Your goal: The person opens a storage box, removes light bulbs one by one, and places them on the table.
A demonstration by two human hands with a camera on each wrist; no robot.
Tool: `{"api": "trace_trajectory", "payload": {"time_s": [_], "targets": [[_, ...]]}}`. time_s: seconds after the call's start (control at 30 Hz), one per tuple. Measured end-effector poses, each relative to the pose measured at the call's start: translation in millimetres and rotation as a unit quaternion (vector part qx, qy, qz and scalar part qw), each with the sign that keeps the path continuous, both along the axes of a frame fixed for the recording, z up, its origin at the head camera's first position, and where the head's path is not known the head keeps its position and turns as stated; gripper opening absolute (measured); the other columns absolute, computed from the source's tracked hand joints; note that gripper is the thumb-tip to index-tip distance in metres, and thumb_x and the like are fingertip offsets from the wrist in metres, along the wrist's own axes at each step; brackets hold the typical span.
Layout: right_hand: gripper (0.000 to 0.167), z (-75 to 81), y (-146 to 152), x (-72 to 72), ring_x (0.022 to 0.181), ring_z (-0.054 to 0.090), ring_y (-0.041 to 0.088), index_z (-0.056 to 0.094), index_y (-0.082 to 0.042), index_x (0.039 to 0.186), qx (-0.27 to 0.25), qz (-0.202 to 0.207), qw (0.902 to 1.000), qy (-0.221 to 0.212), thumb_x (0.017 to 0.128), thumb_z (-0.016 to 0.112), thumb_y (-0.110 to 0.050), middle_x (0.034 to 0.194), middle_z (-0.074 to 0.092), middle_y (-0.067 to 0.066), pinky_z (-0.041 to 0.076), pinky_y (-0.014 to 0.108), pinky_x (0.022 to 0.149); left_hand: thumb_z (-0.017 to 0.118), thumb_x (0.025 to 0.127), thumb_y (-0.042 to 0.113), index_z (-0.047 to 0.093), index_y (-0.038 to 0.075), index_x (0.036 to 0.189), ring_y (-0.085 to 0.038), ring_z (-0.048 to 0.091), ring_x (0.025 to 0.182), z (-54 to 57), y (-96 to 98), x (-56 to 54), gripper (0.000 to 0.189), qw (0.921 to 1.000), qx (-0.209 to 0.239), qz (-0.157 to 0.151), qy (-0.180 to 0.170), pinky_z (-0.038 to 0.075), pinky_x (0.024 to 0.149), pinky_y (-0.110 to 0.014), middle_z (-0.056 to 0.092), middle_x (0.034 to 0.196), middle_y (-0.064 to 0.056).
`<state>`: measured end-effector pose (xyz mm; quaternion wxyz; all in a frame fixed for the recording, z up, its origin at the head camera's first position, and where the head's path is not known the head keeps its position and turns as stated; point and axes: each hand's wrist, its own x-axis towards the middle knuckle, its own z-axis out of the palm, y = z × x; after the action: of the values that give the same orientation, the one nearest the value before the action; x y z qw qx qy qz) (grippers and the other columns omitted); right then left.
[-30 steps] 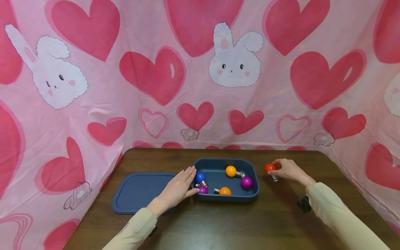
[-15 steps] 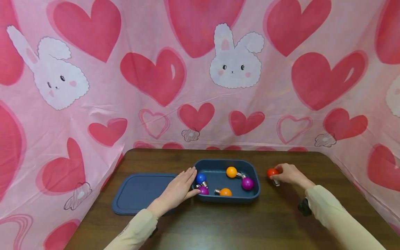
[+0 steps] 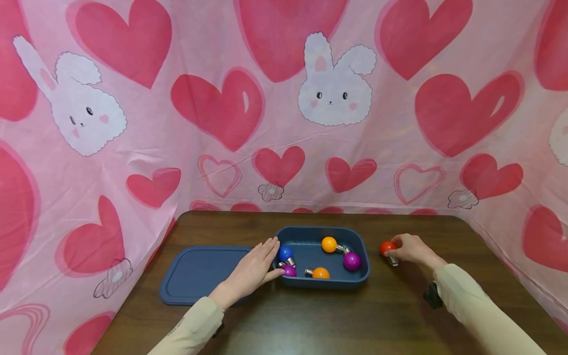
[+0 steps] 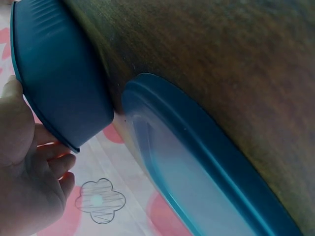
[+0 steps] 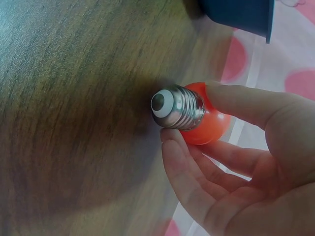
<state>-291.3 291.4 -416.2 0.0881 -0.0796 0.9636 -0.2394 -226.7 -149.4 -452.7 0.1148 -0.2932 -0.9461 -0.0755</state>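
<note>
On the right part of the table, my right hand [image 3: 410, 248] pinches a red light bulb [image 3: 387, 247] between thumb and fingers. Up close in the right wrist view, the bulb's silver screw base [image 5: 179, 107] points away from the palm, near the wood. My left hand [image 3: 250, 268] rests with fairly straight fingers against the left rim of a blue box [image 3: 326, 283]. Inside the box lie a blue bulb [image 3: 286, 253], two purple bulbs, one at the right [image 3: 352, 261], and two orange bulbs, one at the back [image 3: 329, 244].
A flat blue lid [image 3: 199, 276] lies on the wooden table [image 3: 310, 320] to the left of the box, partly behind my left hand. A pink cloth [image 3: 275, 128] with hearts and rabbits hangs behind the table and along its sides.
My right hand and the red bulb have shifted slightly right and toward me, mostly in the first half second. My left hand has stayed at the box rim.
</note>
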Motion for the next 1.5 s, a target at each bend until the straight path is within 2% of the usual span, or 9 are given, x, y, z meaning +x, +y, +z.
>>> {"api": "trace_trajectory", "payload": {"time_s": [0.3,0.63,0.9,1.1,1.5], "targets": [[0.047,-3.3,0.3,0.0,0.070,0.059,0.016,0.061,0.013,0.109,0.008,0.003,0.9999,-0.006,0.085,0.075,-0.026,0.086,0.066,0.013,0.050,0.027,0.061,0.051,0.097,0.055,0.043,0.003,0.149,-0.029,0.042,0.145,-0.7,0.1,1.0,0.074,1.0000,0.000,0.001,0.003,0.037,0.119,-0.043,0.044,0.155,-0.013],[0.048,-4.7,0.9,-1.2,0.075,0.059,0.020,0.060,0.014,0.109,0.015,0.015,0.9998,0.006,0.085,0.075,-0.024,0.093,0.067,0.020,0.052,0.029,0.064,0.052,0.097,0.055,0.042,0.003,0.149,-0.029,0.041,0.146,-0.4,-0.2,0.8,0.074,1.0000,0.001,0.002,-0.001,0.036,0.119,-0.043,0.043,0.156,-0.013],[0.049,-1.9,2.2,-1.0,0.084,0.063,0.031,0.060,0.014,0.109,0.033,0.026,0.9985,0.035,0.084,0.075,-0.025,0.101,0.067,0.028,0.057,0.043,0.073,0.053,0.097,0.054,0.041,0.003,0.150,-0.029,0.040,0.147,1.2,-0.1,1.6,0.074,0.9999,0.007,0.002,-0.014,0.035,0.120,-0.043,0.041,0.157,-0.013],[0.047,0.7,2.5,-0.7,0.089,0.065,0.036,0.060,0.014,0.111,0.027,0.030,0.9987,0.030,0.085,0.075,-0.024,0.105,0.067,0.031,0.058,0.049,0.079,0.051,0.097,0.055,0.041,0.004,0.150,-0.028,0.040,0.147,0.8,-0.4,0.0,0.074,0.9999,0.005,0.003,-0.012,0.035,0.120,-0.044,0.042,0.157,-0.012],[0.043,0.6,1.6,1.6,0.087,0.065,0.032,0.063,0.010,0.107,0.019,0.038,0.9984,0.037,0.084,0.075,-0.025,0.098,0.069,0.023,0.058,0.048,0.079,0.052,0.097,0.055,0.042,0.004,0.150,-0.030,0.041,0.146,-0.6,0.2,0.1,0.074,1.0000,0.007,0.001,-0.007,0.036,0.118,-0.045,0.043,0.156,-0.013]]}}
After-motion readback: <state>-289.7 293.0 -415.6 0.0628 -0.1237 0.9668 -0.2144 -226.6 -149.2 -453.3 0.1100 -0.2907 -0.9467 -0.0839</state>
